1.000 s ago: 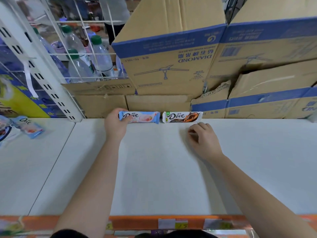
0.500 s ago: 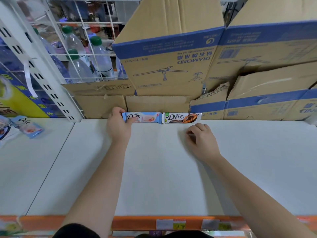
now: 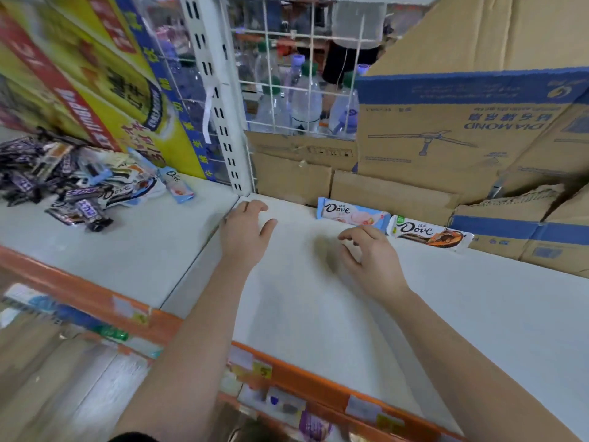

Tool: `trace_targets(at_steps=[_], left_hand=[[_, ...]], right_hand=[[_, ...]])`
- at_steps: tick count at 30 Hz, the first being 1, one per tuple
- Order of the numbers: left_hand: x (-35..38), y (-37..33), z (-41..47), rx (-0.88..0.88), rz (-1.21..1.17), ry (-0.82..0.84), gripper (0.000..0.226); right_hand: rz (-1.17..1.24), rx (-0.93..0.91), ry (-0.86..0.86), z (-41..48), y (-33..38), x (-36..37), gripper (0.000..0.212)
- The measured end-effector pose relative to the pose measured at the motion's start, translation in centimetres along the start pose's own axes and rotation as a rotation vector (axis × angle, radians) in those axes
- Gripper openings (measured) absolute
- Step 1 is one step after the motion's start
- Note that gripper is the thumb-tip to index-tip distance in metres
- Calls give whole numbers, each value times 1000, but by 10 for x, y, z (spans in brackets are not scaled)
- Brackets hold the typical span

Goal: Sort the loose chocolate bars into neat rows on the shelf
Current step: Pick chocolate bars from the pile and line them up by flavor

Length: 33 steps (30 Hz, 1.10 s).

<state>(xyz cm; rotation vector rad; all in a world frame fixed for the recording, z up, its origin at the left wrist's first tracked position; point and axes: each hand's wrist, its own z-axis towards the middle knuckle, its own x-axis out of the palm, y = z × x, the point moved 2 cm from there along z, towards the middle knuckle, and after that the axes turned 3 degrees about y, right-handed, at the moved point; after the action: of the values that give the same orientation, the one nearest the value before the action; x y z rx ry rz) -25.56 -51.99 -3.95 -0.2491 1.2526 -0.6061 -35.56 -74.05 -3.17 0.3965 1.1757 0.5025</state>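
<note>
Two Dove bars lie end to end at the back of the white shelf [image 3: 318, 298]: a light blue bar [image 3: 352, 213] and, to its right, a white and brown bar [image 3: 428, 235]. My left hand [image 3: 247, 229] hovers over the shelf left of the blue bar, fingers relaxed, holding nothing. My right hand [image 3: 371, 255] sits just in front of the blue bar's right end, fingers loosely curled and empty. A heap of loose chocolate bars [image 3: 73, 186] lies on the neighbouring shelf board at the left, with one light blue Dove bar [image 3: 177, 185] at its right edge.
Cardboard boxes [image 3: 462, 138] stack along the back of the shelf. A white slotted upright [image 3: 220, 100] and wire grid with water bottles [image 3: 302, 100] stand behind. A yellow printed carton [image 3: 95, 74] stands at the back left. An orange price rail [image 3: 302, 378] edges the shelf front.
My left hand has let go of the light blue bar and moved left, away from it. The view has swung left, bringing the heap of loose bars into sight.
</note>
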Motion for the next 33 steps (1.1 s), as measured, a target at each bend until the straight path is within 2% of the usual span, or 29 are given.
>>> trace_targets(at_steps=[2, 7, 14, 18, 21, 26, 28, 29, 31, 33], left_hand=[[-18, 28, -4, -5, 34, -10, 26], [-68, 110, -3, -46, 106, -21, 25], [-135, 217, 21, 8, 160, -21, 24], [-157, 256, 40, 29, 169, 11, 26], [-163, 276, 56, 30, 167, 53, 24], [-159, 288, 78, 68, 203, 109, 33], [-154, 288, 87, 89, 234, 160, 38], [-151, 287, 92, 97, 261, 200, 41], [-146, 283, 99, 106, 317, 270, 45], [-144, 278, 106, 100, 331, 302, 48]], right_hand=[[5, -45, 56, 14, 22, 24, 15], [21, -115, 137, 62, 87, 90, 16], [-35, -63, 237, 145, 180, 187, 28], [-127, -13, 277, 181, 208, 230, 25], [-211, 5, 260, 197, 214, 252, 23], [-262, 73, 283, 211, 221, 258, 32], [-198, 181, 291, 212, 219, 252, 38], [-159, 213, 294, 212, 216, 249, 34], [-103, 216, 315, 209, 210, 241, 30], [-71, 217, 326, 204, 206, 230, 39]])
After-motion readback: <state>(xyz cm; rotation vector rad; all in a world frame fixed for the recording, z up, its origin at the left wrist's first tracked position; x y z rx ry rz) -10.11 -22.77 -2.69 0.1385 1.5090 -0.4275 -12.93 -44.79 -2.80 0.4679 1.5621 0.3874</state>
